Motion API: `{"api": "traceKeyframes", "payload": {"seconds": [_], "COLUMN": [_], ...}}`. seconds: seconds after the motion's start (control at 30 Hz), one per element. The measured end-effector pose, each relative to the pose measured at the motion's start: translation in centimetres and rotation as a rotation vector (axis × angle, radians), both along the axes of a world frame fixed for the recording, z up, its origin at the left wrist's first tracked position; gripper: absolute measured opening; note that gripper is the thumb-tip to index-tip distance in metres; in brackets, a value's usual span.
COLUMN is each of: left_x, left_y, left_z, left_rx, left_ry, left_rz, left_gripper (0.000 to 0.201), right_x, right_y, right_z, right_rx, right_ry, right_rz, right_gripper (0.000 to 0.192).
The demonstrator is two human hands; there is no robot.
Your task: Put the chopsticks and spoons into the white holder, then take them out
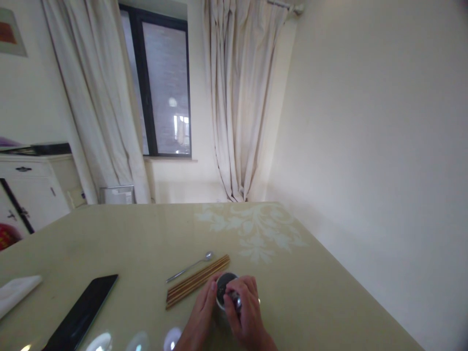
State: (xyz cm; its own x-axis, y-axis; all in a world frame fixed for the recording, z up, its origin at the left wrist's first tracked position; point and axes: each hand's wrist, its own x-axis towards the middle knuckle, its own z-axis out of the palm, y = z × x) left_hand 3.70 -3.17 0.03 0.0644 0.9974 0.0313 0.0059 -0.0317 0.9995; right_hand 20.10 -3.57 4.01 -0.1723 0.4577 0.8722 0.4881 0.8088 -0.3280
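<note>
A small round cup (220, 303) with a light rim and a dark inside stands on the table close in front of me. My left hand (203, 307) is closed against its left side, with the fingertips at the rim. Over the right part of the opening, my right hand (247, 306) is curled, its fingers closed on a small shiny metal piece (237, 303) whose kind I cannot make out. Just beyond my left hand lies a bundle of brown wooden chopsticks (197, 282). A long-handled metal spoon (190, 267) rests behind them, bowl to the right.
The glossy pale table (310, 292) has a white floral pattern at its far right and a wall along its right side. A flat black slab-like device (82, 312) lies left, with a folded white item (16, 292) beyond it. A white cabinet (36, 187) stands at the far left.
</note>
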Motion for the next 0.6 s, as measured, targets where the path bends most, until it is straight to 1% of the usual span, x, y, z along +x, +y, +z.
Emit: {"api": "traceKeyframes", "payload": {"seconds": [0.07, 0.13, 0.2, 0.23, 0.3, 0.37, 0.47, 0.53, 0.6], "left_x": [0.0, 0.0, -0.1, -0.1, -0.1, -0.2, -0.2, 0.0, 0.2], "left_y": [0.2, 0.5, 0.6, 0.7, 0.7, 0.7, 0.9, 0.8, 0.7], "left_z": [-0.8, -1.6, -2.1, -2.2, -2.2, -2.3, -2.4, -2.2, -1.5], "left_rx": [-0.058, -0.109, -0.131, -0.125, -0.094, -0.073, -0.101, -0.09, -0.039], "left_ry": [-0.01, 0.002, 0.013, 0.015, 0.019, 0.035, 0.051, 0.033, -0.001], "left_rz": [0.0, 0.067, 0.132, 0.14, 0.098, 0.041, 0.073, 0.101, 0.066], "left_gripper": [0.08, 0.084, 0.081, 0.079, 0.075, 0.076, 0.084, 0.085, 0.082], "right_x": [0.0, 0.0, 0.1, 0.1, 0.4, 0.8, 1.9, 2.5, 2.8], "right_y": [0.1, 0.2, 0.3, 0.4, 0.4, 0.6, 1.5, 2.6, 3.8], "right_z": [-0.1, -0.3, -0.4, -0.4, -0.3, -0.1, 0.0, -0.3, -0.9], "right_rx": [0.001, 0.009, 0.028, 0.033, 0.011, -0.059, -0.212, -0.328, -0.447], "right_ry": [0.014, 0.051, 0.119, 0.165, 0.296, 0.482, 0.815, 1.024, 1.201], "right_rz": [0.011, 0.045, 0.091, 0.109, 0.106, 0.037, -0.086, -0.107, -0.086], "right_gripper": [0.009, 0.012, 0.014, 0.015, 0.016, 0.017, 0.025, 0.032, 0.04]}}
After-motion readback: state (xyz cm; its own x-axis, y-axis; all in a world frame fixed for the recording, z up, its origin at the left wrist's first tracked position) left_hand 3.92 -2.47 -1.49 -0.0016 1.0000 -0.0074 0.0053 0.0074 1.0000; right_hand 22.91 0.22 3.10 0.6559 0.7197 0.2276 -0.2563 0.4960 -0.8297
